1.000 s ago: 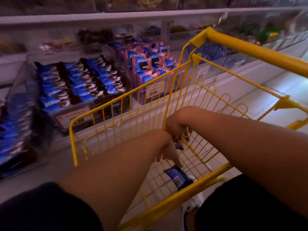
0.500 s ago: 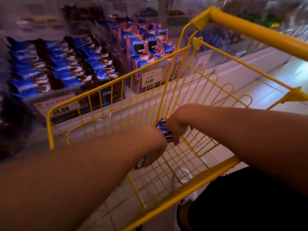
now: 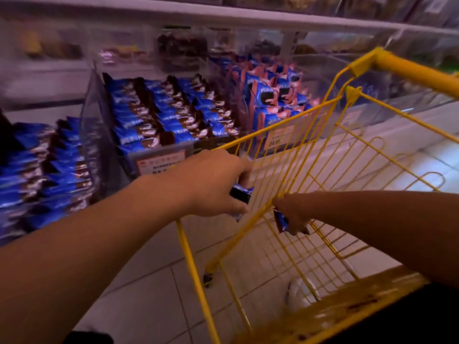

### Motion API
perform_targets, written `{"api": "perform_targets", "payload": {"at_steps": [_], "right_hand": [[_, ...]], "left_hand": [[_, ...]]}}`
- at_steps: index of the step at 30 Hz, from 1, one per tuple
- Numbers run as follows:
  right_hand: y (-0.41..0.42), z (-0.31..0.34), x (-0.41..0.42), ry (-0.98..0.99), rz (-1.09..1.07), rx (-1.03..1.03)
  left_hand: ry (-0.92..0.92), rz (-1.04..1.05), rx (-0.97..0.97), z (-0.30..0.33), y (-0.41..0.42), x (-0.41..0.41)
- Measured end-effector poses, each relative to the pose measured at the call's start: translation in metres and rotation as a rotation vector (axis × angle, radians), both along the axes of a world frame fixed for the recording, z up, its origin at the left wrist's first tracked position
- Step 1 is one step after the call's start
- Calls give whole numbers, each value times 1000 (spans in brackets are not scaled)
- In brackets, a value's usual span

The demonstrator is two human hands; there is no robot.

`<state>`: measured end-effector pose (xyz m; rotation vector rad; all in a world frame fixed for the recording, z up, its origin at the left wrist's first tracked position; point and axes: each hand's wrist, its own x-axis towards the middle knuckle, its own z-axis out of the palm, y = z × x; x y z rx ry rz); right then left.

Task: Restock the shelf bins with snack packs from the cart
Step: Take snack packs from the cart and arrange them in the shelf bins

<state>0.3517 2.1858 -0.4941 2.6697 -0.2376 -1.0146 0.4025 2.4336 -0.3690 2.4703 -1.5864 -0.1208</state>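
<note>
My left hand [image 3: 213, 184] grips a blue snack pack [image 3: 242, 193] just outside the front left corner of the yellow wire cart [image 3: 323, 155], close to the clear shelf bin [image 3: 164, 115] filled with rows of blue and brown packs. My right hand [image 3: 293, 214] is inside the cart basket and holds another blue snack pack [image 3: 282, 222] low above the wire floor. The rest of that pack is hidden by my fingers.
A bin of blue and pink packs [image 3: 273, 95] stands right of the blue one, and another bin of blue packs [image 3: 42, 170] sits at the left. Price labels [image 3: 161, 163] hang on the bin fronts. Tiled floor [image 3: 149, 269] lies below; the cart handle [image 3: 417, 73] is at right.
My left hand has lifted out of the cart with a blue pack and moved left toward the shelf bin. My right hand stays in the basket, holding a pack.
</note>
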Motion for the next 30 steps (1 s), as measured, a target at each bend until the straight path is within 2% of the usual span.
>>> {"api": "perform_targets", "payload": {"at_steps": [4,6,9,11,13,15,16,18,19,21,23,25,28,30], "right_hand": [[-11,-2,-4,-73,66,84],[-7,9,2,-46,-56,211],[11,45,14,136,-364,438],[24,79,17,280,-383,446],[34,121,12,307,-350,491],[40,166,-2,179,-315,557],[44,187,-13,65,-293,586],[51,212,-36,-236,-241,683],[54,214,-46,-403,-241,773],[63,205,-61,-679,-329,1047],[77,192,-66,-839,-433,1292],[91,186,-65,-973,-399,1351],[110,183,-61,-1234,-89,1140],[120,174,-60,-1271,64,1032]], "left_hand": [[108,-71,-35,-10,5,0],[180,-92,-107,-14,6,-1],[155,-48,-130,-17,4,3],[130,-48,-153,-17,4,6],[176,-36,-207,-12,7,8],[373,54,-352,-3,5,5],[567,139,-480,3,4,3],[1095,341,-720,22,3,-4],[1348,377,-778,32,6,-8],[1680,331,-792,44,16,-15],[1804,315,-761,49,26,-23],[1785,358,-722,49,32,-30],[1726,343,-662,44,38,-35],[1727,342,-614,40,43,-33]]}}
